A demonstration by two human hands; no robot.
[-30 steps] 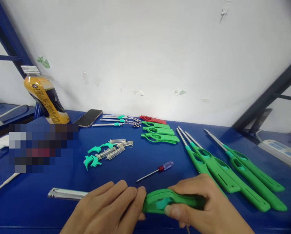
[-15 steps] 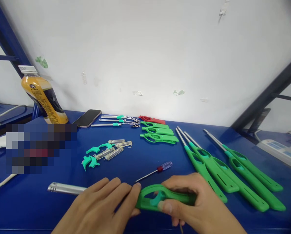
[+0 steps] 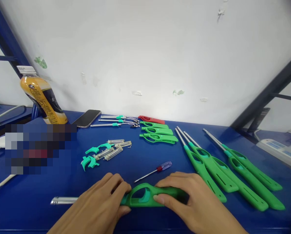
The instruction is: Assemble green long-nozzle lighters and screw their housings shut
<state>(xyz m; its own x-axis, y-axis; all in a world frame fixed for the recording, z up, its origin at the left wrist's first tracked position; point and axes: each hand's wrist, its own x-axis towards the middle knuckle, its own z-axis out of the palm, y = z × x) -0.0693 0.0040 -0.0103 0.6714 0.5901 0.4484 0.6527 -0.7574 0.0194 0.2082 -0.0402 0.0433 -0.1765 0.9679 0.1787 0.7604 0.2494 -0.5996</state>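
Between my two hands lies a green long-nosed lighter (image 3: 149, 197), level just above or on the blue table, its metal tube pointing left. My left hand (image 3: 99, 198) is closed round the joint of tube and handle. With thumb below and fingers on top, my right hand (image 3: 181, 198) grips the handle's rear part and hides its end. A teal trigger shows in the handle's finger opening. Just beyond the hands rests a small screwdriver (image 3: 157, 170) with a red and purple handle.
Several green lighters (image 3: 216, 169) lie at the right. Teal triggers (image 3: 86, 161), clear tanks (image 3: 113, 152), metal tubes with wires (image 3: 108, 124) and handle shells (image 3: 158, 138) lie farther back. A phone (image 3: 88, 118) and yellow drink bottle (image 3: 43, 97) stand left; a power strip (image 3: 278, 154) is right.
The lighter has turned to a more level pose and shifted slightly left. My left hand has slid off the handle's front toward the tube, uncovering the joint; my right hand still grips the handle.
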